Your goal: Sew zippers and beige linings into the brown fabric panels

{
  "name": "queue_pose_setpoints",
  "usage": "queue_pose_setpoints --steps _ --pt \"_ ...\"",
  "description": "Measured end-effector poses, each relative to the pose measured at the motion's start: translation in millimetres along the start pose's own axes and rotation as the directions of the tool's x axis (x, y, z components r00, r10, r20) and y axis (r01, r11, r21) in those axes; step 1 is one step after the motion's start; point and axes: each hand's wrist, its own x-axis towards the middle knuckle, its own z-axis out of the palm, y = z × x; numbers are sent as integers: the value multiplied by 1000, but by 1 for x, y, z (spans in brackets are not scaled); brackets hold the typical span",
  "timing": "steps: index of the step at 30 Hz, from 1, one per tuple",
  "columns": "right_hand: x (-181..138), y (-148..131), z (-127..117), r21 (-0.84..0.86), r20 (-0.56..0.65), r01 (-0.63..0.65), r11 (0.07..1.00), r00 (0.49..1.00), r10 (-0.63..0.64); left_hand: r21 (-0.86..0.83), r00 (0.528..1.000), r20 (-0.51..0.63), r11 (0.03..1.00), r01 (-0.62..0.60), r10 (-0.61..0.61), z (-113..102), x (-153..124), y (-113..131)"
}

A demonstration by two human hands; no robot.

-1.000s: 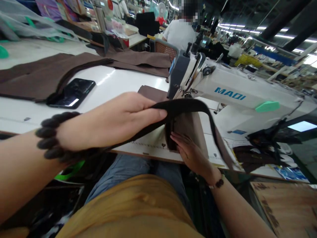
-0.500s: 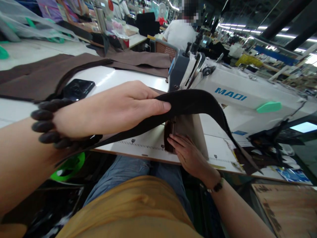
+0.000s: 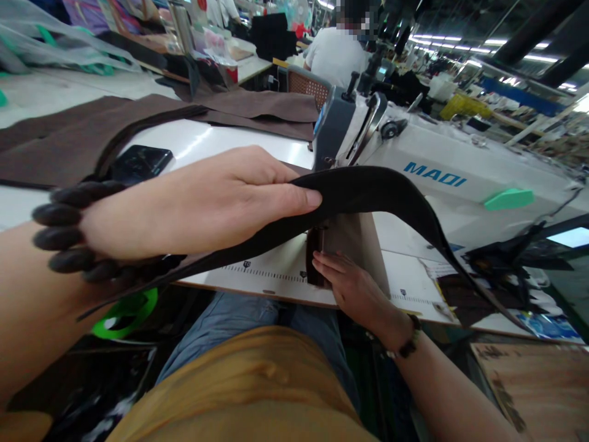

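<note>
A dark strip (image 3: 368, 187) is pinched by the left hand (image 3: 202, 202); brown cloth (image 3: 354, 245) at the counter's (image 3: 276, 276) near edge is pressed by the right hand's (image 3: 356, 288) flat fingers, apparently; slack could let it slide.

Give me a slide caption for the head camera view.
Left hand lifts a dark fabric strip while right hand presses brown cloth beside the sewing machine.

Dark brown strip (image 3: 368, 187) at centre; white sewing machine (image 3: 442, 178) with blue lettering and mint-green tab, right; black phone (image 3: 138, 162) on white table (image 3: 221, 144), left.
</note>
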Motion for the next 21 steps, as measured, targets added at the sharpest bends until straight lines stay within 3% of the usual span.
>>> queue_pose_setpoints --steps 3,6,9,13,17,21 --pt "5 8 -2 -125 -11 137 983 990 -140 121 1000 11 992 -29 28 0 1 0" --pt "9 12 -7 -293 59 263 919 965 -257 148 999 15 988 -43 42 -1 1 -1" --pt "11 13 -9 -365 56 307 879 950 -308 165 1000 8 986 -23 22 -2 0 -2" --pt "10 14 -1 -350 -85 280 894 941 -328 192 1000 1 981 -14 14 -3 0 -5" --pt "7 15 10 -230 -256 229 946 923 -286 248 998 -53 968 31 -18 -4 1 -5" --pt "4 14 13 -171 -296 221 960 918 -264 274 991 -60 953 131 -119 -5 2 -5"
